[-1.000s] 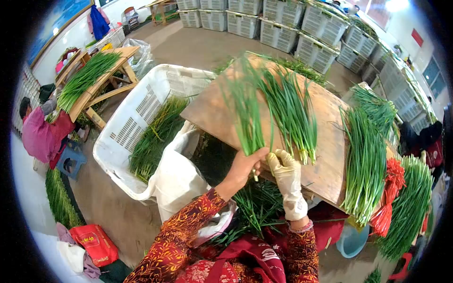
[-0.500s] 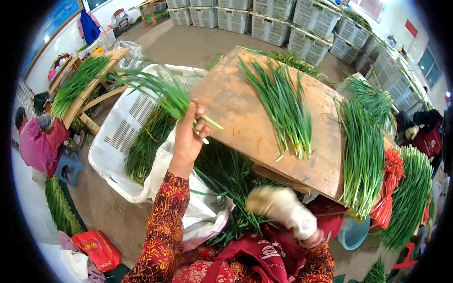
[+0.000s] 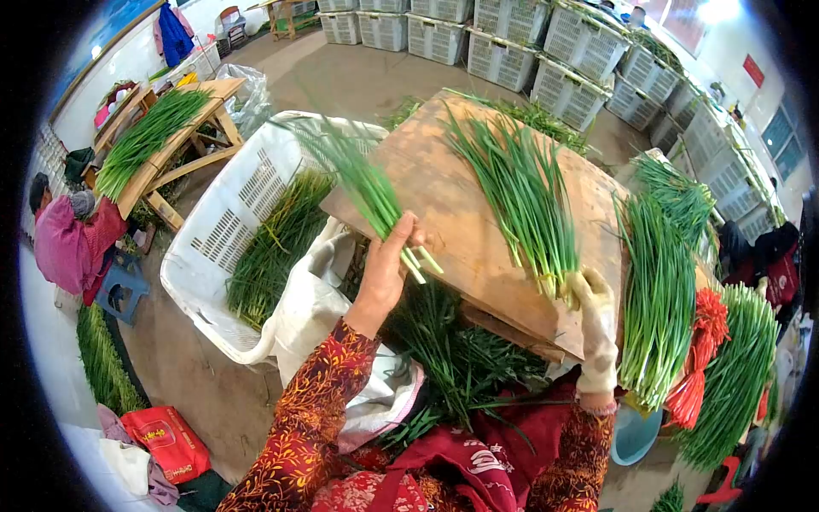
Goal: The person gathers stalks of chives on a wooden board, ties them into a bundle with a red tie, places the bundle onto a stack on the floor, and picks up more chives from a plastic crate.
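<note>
My bare left hand (image 3: 386, 269) is closed round a small bunch of green stalks (image 3: 368, 192), pale cut ends pointing down and right, above the near left edge of the wooden board (image 3: 426, 171). My right hand (image 3: 595, 320), in a whitish glove, touches the pale ends of a larger bunch (image 3: 529, 192) that lies on the board; whether its fingers grip them is unclear. To the right lies a thick pile of green stalks (image 3: 657, 290), beside a bundle of red ties (image 3: 701, 358). Loose greens (image 3: 461, 358) lie in the white sack (image 3: 311, 299) below the board.
A white plastic basket (image 3: 200, 282) with greens stands left of the board. A person in pink (image 3: 72, 243) sits at a wooden bench (image 3: 162, 154) at far left; another person (image 3: 772, 264) is at far right. Stacked crates (image 3: 503, 55) line the back. A blue bucket (image 3: 636, 431) is below right.
My left hand has moved right and slightly down with its stalks, which now point more upright. My right hand has risen from beside my apron to the bunch on the board.
</note>
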`<state>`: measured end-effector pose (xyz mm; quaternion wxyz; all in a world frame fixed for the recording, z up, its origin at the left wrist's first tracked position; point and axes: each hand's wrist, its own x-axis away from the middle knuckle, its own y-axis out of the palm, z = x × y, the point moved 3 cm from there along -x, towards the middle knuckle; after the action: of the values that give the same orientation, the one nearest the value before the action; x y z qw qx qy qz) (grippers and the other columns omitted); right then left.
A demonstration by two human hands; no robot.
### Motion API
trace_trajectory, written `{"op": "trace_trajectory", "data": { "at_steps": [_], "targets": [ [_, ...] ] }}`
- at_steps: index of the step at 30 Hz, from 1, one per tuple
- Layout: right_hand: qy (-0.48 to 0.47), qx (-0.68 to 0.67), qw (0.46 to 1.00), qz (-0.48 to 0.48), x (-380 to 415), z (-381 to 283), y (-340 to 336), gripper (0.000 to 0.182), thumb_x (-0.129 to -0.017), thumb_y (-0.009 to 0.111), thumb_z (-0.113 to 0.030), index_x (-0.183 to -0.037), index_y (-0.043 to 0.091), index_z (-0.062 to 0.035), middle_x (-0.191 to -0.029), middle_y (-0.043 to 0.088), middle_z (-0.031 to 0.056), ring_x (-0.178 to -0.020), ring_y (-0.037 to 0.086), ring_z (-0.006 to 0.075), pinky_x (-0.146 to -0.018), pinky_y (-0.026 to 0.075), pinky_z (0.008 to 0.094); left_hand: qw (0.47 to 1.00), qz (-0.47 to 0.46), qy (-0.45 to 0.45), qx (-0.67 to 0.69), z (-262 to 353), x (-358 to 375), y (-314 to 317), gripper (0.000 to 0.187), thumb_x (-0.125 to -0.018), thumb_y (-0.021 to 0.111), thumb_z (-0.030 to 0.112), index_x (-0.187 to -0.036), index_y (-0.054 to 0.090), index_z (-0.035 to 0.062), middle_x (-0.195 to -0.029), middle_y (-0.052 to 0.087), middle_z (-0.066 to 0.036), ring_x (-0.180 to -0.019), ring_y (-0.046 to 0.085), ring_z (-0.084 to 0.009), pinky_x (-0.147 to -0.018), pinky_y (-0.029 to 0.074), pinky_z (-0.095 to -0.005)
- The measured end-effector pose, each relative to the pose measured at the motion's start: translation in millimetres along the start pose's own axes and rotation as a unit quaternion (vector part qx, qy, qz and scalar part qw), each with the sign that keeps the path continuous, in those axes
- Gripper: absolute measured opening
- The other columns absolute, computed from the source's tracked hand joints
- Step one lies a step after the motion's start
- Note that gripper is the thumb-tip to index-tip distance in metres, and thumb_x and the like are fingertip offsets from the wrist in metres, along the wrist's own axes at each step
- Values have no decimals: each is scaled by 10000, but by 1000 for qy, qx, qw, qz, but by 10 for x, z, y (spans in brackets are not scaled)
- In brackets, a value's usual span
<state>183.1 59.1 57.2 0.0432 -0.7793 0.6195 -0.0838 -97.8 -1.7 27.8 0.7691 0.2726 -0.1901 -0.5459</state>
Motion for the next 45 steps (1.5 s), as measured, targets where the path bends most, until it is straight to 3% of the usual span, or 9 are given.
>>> {"op": "trace_trajectory", "data": {
  "at_steps": [5,7,11,14,20,25,33,43,45],
  "targets": [
    [91,298,823,-475,642,-185,438,211,-780,637,-216,-908,621,-48,-753,620,63,-699,598,140,-649,471,274,995,31,85,41,339,-75,-38,243,-867,551,303,-972,474,98,-656,418,56,-655,500,-100,-626,500,-303],
    [-31,430,767,-475,670,-234,588,236,-778,638,-262,-921,623,-75,-803,632,106,-747,620,205,-663,479,302,995,28,91,43,411,-92,-12,244,-866,554,303,-977,473,101,-647,403,60,-626,476,-93,-603,491,-293],
    [-252,397,883,-21,134,-170,452,197,-764,636,-250,-859,615,-79,-781,622,135,-696,611,302,-608,484,360,997,32,51,52,323,-18,31,228,-865,556,292,-969,471,108,-620,377,59,-561,440,-86,-541,451,-274],
    [-358,539,756,97,-213,99,408,146,-745,634,-203,-743,582,-67,-672,580,134,-582,573,308,-533,457,379,998,18,13,54,96,42,59,213,-866,547,255,-958,457,85,-588,384,51,-506,434,-97,-474,403,-273],
    [-295,532,791,65,-308,-160,367,164,-764,612,-176,-679,600,-37,-651,578,133,-531,559,246,-484,437,336,990,-27,-84,113,-302,88,99,256,-847,581,308,-774,417,125,-661,434,45,-535,468,-80,-490,449,-251],
    [-80,60,995,-10,-124,-182,434,190,-790,636,-210,-828,617,-25,-666,602,68,-573,549,144,-525,438,271,984,-66,-122,111,-512,230,368,338,-854,582,242,-1093,454,40,-725,441,23,-573,448,-72,-491,413,-230],
    [-296,273,916,5,226,-353,690,111,-769,626,-122,-812,610,-20,-665,600,138,-614,598,269,-541,453,333,987,-76,-140,32,-402,267,586,301,-792,649,356,-809,537,77,-588,455,31,-465,431,-69,-422,378,-223],
    [87,181,925,-321,832,33,653,250,-836,548,-239,-736,615,-21,-668,603,66,-585,570,149,-577,467,263,999,-1,-34,41,299,-25,317,269,-816,625,316,-826,530,64,-638,451,17,-503,431,-73,-419,362,-234],
    [-187,493,783,-331,862,184,709,235,-820,560,-284,-792,627,-61,-729,625,98,-647,613,223,-600,490,308,998,5,-42,44,284,-10,332,272,-814,629,306,-861,533,57,-658,445,20,-514,425,-71,-422,359,-235]
  ]
}}
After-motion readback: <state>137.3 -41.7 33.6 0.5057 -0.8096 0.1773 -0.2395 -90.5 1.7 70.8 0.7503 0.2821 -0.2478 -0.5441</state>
